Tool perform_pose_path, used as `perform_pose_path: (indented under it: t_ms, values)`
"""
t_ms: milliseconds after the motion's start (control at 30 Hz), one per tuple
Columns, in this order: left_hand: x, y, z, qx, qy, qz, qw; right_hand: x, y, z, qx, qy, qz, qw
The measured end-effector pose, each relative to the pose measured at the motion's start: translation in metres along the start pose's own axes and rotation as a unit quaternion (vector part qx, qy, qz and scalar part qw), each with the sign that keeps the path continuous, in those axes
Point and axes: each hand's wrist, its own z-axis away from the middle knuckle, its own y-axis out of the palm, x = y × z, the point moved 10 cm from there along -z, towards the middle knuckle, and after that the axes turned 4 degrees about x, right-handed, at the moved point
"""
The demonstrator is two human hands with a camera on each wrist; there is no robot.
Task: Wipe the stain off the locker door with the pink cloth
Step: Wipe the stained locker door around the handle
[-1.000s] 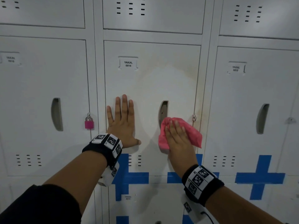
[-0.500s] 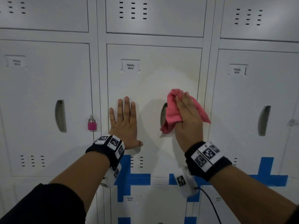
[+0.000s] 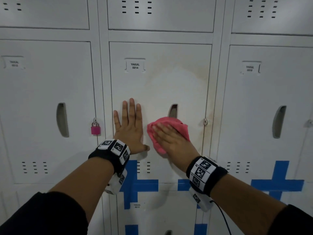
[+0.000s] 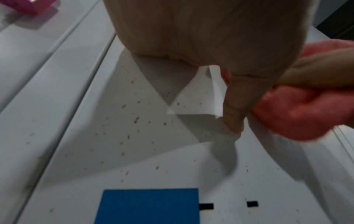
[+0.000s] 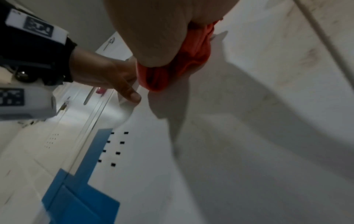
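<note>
Pressing the pink cloth (image 3: 171,128) flat with your right hand (image 3: 171,141), your open left hand (image 3: 130,126) braces the locker door (image 3: 159,85), holding nothing.

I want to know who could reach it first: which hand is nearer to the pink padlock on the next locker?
Left. The left hand lies flat on the door, just right of the pink padlock. The right hand presses the pink cloth farther right, beyond the left hand.
</note>
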Motion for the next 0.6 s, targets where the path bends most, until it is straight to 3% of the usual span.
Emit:
perform_pose_path:
  t_ms: [167,333,433,600]
  values:
    - [-0.001,0.000,0.000,0.004,0.014,0.005,1.000,0.015,0.014,0.026,0.066,-0.112,0.048,0.990]
    - [0.001,0.000,0.001,0.008,-0.001,-0.002,1.000,0.006,0.004,0.049,0.051,-0.112,0.048,0.991]
    - [0.001,0.001,0.001,0.008,-0.003,-0.001,1.000,-0.013,-0.012,0.051,0.017,-0.071,0.000,0.997]
    - [0.001,0.002,0.001,0.001,-0.004,-0.002,1.000,-0.070,-0.080,0.021,-0.138,0.110,-0.079,0.981]
